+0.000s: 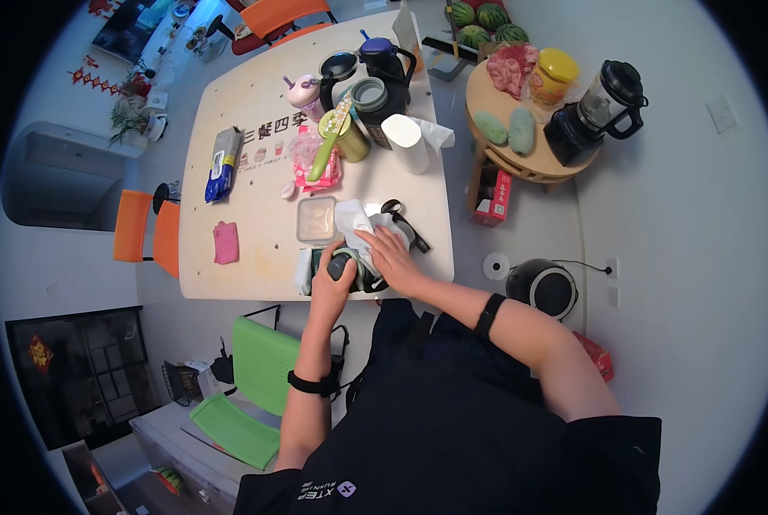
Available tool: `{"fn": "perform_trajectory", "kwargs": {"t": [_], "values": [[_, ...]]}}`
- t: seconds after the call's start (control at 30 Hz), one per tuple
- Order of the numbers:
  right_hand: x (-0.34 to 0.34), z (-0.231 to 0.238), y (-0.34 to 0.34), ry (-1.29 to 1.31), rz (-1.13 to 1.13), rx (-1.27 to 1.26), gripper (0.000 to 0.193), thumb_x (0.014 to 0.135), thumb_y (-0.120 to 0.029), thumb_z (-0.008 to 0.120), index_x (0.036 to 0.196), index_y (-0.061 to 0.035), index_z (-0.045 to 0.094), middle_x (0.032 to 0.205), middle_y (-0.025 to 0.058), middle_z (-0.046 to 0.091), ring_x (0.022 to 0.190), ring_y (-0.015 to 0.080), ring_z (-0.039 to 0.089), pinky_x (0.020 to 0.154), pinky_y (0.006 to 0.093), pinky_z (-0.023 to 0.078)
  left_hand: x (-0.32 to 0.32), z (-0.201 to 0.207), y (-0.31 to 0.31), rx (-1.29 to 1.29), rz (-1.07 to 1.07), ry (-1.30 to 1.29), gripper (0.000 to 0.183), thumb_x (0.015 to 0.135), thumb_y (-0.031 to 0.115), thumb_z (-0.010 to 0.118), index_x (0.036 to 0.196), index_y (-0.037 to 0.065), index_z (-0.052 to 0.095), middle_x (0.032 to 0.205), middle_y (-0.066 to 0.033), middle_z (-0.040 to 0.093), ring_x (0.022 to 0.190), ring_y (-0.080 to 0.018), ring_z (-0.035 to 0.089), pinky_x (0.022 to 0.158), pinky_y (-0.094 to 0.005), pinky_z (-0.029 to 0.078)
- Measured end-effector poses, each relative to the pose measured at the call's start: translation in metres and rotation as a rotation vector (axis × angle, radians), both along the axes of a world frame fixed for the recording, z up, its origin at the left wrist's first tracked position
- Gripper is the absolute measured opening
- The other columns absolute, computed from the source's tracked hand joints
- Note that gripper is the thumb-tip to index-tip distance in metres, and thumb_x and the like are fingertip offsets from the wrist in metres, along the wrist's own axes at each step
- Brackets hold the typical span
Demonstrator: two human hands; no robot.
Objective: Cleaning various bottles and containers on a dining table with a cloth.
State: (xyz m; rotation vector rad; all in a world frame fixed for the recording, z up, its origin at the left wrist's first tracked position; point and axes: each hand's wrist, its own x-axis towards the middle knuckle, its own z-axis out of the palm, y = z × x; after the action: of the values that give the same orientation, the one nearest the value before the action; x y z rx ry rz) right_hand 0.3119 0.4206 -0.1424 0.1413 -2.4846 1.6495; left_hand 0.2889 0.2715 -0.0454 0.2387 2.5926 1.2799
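At the table's near edge, my left hand (332, 279) is closed around a dark, rounded, cap-like piece (339, 264); its exact kind is hard to make out. Just right of it, my right hand (390, 257) has its fingers over a crumpled white cloth (353, 225), gripping it against a dark item underneath. My hands and the cloth hide most of that item. A black strap (420, 244) lies beyond the right fingers. Close ahead of my left hand sits a clear square container (317, 220). A pale folded packet (303, 271) lies left of that hand.
A pink cloth (226, 243) and a blue-white wipes pack (222, 165) lie to the left. Farther back stand a green cup (343, 137), a white cup (407, 144) and a dark jug (380, 107). A round side table (487, 75) with a blender (597, 116) is at right.
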Motion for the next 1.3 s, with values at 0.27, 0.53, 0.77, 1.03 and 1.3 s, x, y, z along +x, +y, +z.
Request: {"fn": "perform_trajectory", "kwargs": {"t": [0.27, 0.53, 0.77, 1.03, 1.3], "values": [[-0.034, -0.134, 0.041, 0.048, -0.030, 0.465, 0.046, 0.097, -0.032, 0.034, 0.137, -0.0073, 0.034, 0.138, 0.0224, 0.033, 0.130, 0.0449, 0.024, 0.107, 0.0520, 0.020, -0.025, -0.007, 0.031, 0.431, 0.301, -0.354, 0.040, 0.091, 0.032, 0.052, 0.117, 0.001, 0.049, 0.104, -0.0142, 0.055, 0.095, -0.0221, 0.057, 0.064, -0.0330, 0.055], [-0.003, -0.039, -0.035, -0.017, 0.007, 0.010, 0.066, 0.095, -0.045, 0.033, 0.146, -0.0123, 0.009, 0.147, 0.0245, 0.013, 0.137, 0.0442, 0.001, 0.109, 0.0535, 0.009, -0.021, -0.013, 0.004, 0.527, 0.434, -0.485, 0.048, 0.093, 0.045, 0.040, 0.120, 0.006, 0.046, 0.101, -0.0109, 0.060, 0.086, -0.0229, 0.063, 0.065, -0.0347, 0.057], [-0.046, -0.120, 0.017, -0.402, -0.200, 0.024, 0.058, 0.096, -0.043, 0.030, 0.145, -0.0143, 0.017, 0.146, 0.0249, 0.017, 0.137, 0.0417, 0.010, 0.109, 0.0540, 0.010, -0.024, -0.004, 0.036, 0.526, 0.450, -0.549, 0.054, 0.090, 0.047, 0.047, 0.112, -0.002, 0.041, 0.094, -0.0209, 0.057, 0.062, -0.0339, 0.066, 0.048, -0.0367, 0.058], [-0.005, 0.020, -0.056, -0.109, 0.025, -0.178, 0.061, 0.096, -0.047, 0.031, 0.145, -0.0125, 0.018, 0.146, 0.0185, 0.021, 0.137, 0.0428, 0.005, 0.109, 0.0551, 0.005, -0.015, -0.040, -0.020, 0.483, 0.532, -0.427, 0.051, 0.092, 0.051, 0.036, 0.114, 0.007, 0.049, 0.094, -0.0153, 0.061, 0.069, -0.0263, 0.066, 0.054, -0.0350, 0.057], [-0.065, -0.107, 0.026, -0.074, -0.117, 0.276, 0.038, 0.095, -0.024, 0.037, 0.127, -0.0036, 0.040, 0.134, 0.0112, 0.040, 0.119, 0.0356, 0.039, 0.103, 0.0473, 0.029, -0.009, -0.009, 0.024, 0.366, 0.493, -0.399, 0.050, 0.092, 0.045, 0.046, 0.113, 0.000, 0.043, 0.096, -0.0157, 0.058, 0.066, -0.0316, 0.066, 0.055, -0.0336, 0.057]]}}
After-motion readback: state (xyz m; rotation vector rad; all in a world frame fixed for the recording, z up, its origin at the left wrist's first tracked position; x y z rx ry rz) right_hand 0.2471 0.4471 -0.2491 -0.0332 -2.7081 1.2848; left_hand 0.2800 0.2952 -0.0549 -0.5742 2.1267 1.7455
